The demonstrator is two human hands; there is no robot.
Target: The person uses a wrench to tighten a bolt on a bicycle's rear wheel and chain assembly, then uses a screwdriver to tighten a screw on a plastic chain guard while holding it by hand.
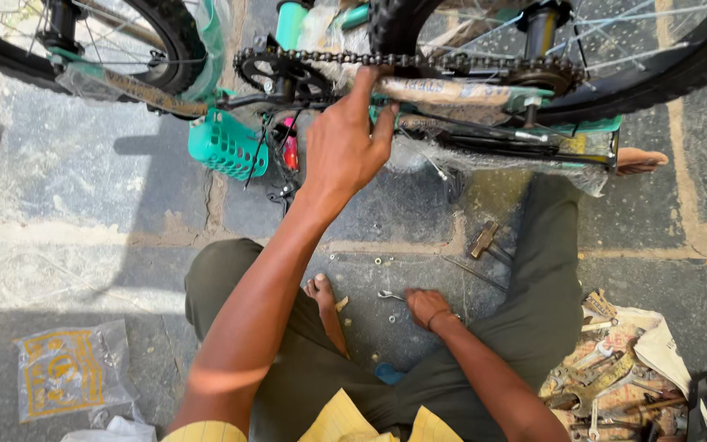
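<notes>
Stone floor; left hand (pixel 345 143) grips bicycle frame (pixel 443 90); right hand (pixel 427 307) beside spanner (pixel 388 295).

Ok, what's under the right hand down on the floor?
The right hand is pressed on the stone floor. A small spanner pokes out at its left side, with nuts and washers scattered beyond. Whatever lies beneath the palm is covered.

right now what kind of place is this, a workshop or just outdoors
Probably an open-air bicycle repair or assembly spot on stone paving. An upturned teal bicycle stands there part wrapped, spanners lie on a cloth, and a hammer lies on the ground.
</notes>
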